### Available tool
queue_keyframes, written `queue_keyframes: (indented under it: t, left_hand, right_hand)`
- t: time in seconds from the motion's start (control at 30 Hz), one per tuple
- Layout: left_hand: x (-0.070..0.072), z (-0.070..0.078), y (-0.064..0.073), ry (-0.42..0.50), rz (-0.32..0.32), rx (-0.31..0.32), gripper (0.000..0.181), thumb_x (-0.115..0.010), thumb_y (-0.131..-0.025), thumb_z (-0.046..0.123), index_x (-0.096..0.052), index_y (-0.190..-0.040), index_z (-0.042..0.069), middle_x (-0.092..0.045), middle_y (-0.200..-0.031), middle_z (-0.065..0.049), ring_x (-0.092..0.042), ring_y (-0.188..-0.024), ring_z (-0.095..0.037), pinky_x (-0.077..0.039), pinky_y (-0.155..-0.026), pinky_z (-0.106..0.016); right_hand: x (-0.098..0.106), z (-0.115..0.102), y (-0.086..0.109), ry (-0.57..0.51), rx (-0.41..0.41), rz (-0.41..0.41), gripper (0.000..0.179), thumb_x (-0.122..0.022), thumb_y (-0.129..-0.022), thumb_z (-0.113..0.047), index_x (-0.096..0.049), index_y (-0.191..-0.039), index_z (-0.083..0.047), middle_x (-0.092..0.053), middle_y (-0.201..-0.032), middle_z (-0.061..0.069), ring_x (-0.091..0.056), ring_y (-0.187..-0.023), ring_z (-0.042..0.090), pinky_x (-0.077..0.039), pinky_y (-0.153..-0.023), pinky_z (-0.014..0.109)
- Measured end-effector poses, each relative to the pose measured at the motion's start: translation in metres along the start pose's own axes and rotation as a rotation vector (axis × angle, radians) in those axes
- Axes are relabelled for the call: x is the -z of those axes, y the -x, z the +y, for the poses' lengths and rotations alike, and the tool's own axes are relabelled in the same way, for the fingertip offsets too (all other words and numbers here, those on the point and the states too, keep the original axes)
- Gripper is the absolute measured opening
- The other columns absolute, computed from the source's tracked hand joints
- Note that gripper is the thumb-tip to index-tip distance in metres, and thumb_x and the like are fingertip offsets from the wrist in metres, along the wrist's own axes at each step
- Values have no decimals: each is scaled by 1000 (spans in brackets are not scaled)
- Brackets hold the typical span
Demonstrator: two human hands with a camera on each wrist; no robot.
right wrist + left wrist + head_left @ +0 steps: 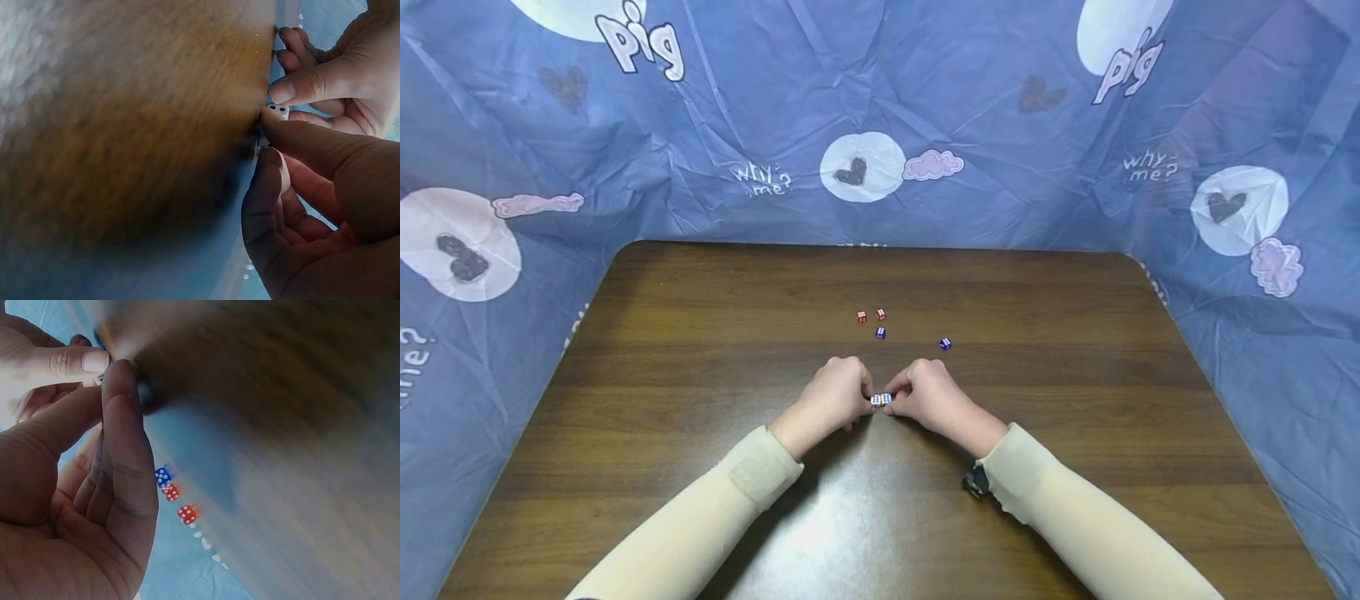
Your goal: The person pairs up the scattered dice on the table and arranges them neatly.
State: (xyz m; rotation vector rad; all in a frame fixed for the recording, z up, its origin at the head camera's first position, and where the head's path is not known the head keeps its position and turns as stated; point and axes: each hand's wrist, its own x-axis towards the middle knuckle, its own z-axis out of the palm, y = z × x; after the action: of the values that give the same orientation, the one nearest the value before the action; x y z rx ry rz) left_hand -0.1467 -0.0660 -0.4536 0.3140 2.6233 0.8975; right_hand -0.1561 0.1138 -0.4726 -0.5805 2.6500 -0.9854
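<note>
Okay, so I'm calling everything off the left white die (876,400) on the wooden table (1075,333). Just left of it is the left hand (838,392), thumb and finger pinching that die, remaining fingers curled in as far as I can make out. Past the die and a touch left sits a red die (861,317). Pretty much straight past it there's a blue die (880,333), then a second red die (882,314) a bit further out. Right white die (887,399) is just beside it; can't tell if they actually touch. Next along is the right hand (928,396), thumb and fingertip pinching that one. Beyond and well right is another blue die (945,343).

Handling-wise, I'd guess they're super light, rigid and tough, but slick enough to squirt out of a sloppy squeeze. I'd hold opposite faces lightly and keep the facing sides free. No idea if either white one is lifted.
</note>
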Motion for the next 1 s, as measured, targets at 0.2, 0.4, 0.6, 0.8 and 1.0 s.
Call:
queue_keyframes:
  t: [0.2,0.4,0.6,0.8,1.0]
  left_hand:
    - [0,1,0,0,-12,14,14,-83,-82,4,-73,-75,9,-60,-48,4,-60,-38,-10,-52,-42,-25]
    - [0,1,-1,6,-14,19,16,-83,-83,4,-72,-73,9,-63,-51,-1,-63,-41,-14,-52,-43,-25]
    - [-1,0,-1,-3,-16,23,15,-83,-83,4,-72,-75,9,-63,-52,0,-62,-41,-13,-52,-43,-25]
    - [-1,0,-1,16,-16,24,18,-84,-82,3,-71,-72,10,-63,-52,-1,-63,-42,-15,-53,-42,-25]
    - [0,0,-1,35,-20,22,18,-84,-82,2,-71,-72,10,-62,-52,-1,-64,-44,-16,-53,-41,-25]
  right_hand:
    - [2,4,3,-25,-13,19,14,-90,-79,-12,-80,-89,-8,-62,-62,-11,-54,-58,4,-46,-54,23]
    - [0,5,4,-35,-11,23,12,-89,-80,-12,-81,-88,-9,-63,-63,-12,-54,-59,4,-46,-54,23]
    - [-1,5,3,-14,-15,25,11,-89,-80,-12,-81,-87,-10,-64,-64,-12,-55,-59,4,-47,-54,23]
    - [0,4,4,-21,-13,17,10,-89,-81,-11,-81,-87,-10,-63,-64,-12,-55,-59,5,-47,-54,23]
    - [0,4,4,-32,-29,9,10,-89,-81,-12,-80,-87,-12,-64,-64,-11,-55,-59,6,-47,-54,23]
